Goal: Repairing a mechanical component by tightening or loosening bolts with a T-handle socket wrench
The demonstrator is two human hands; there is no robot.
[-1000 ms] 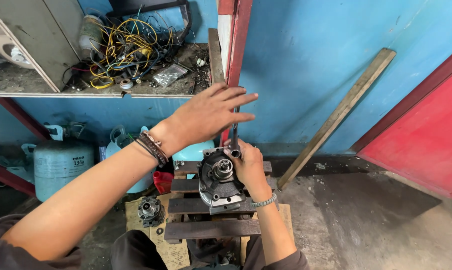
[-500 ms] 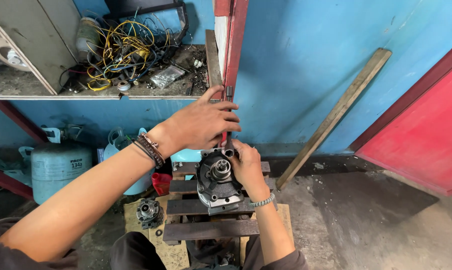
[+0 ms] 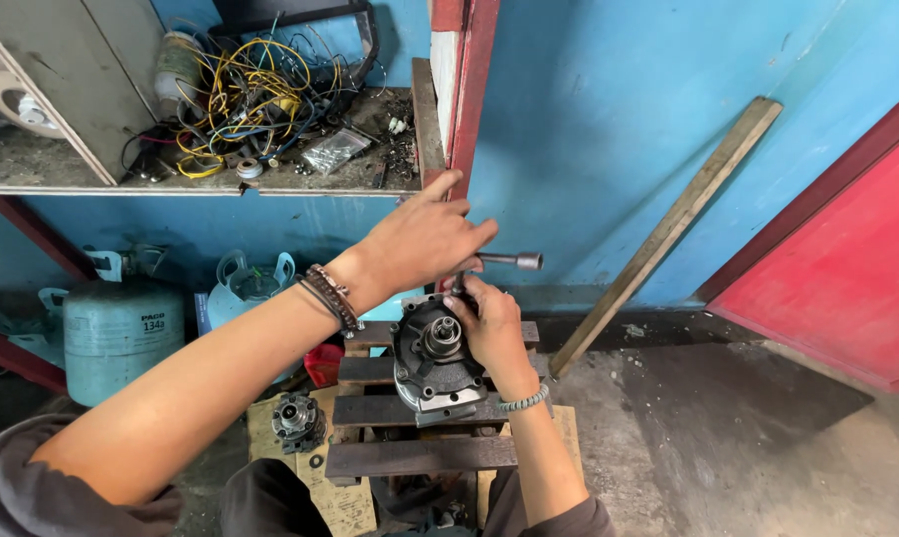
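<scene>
- Left hand (image 3: 425, 239) closed around metal T-handle wrench (image 3: 509, 261), above compressor (image 3: 435, 353).
- Right hand (image 3: 489, 328) gripped compressor's right side, on wooden stool (image 3: 420, 455).

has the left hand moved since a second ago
Yes. The left hand has turned with the wrench handle: its fingers now overlap the red post less, handle pointing right.

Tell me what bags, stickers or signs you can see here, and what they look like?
Label: small pale patch with dark print, on the light green gas cylinder at left on the floor.
Plastic bag: small, clear, crinkled, on the shelf beside the tangled wires.
No signs or screens.
</scene>
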